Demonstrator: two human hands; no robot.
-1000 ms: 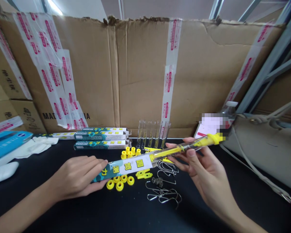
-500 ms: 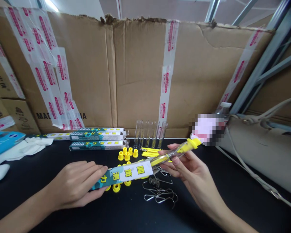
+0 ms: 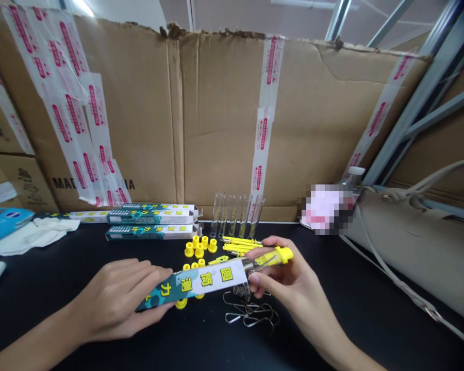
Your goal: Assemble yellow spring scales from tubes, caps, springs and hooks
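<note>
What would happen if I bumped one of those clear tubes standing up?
A clear tube would probably tip easily, being tall on a narrow end. Once down, it might roll, since it's round. Its thin-looking, see-through wall suggests it's light.

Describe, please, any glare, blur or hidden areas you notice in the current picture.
Head view: the ceiling light glares at upper left; a pixelated patch hides detail by the bottle; lettering on the held box is sharp enough to read.

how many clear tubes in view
6: five upright tubes in a row before the brown cardboard, and one capped tube in the right hand, partly inside the held carton. Others may be hidden.
</note>
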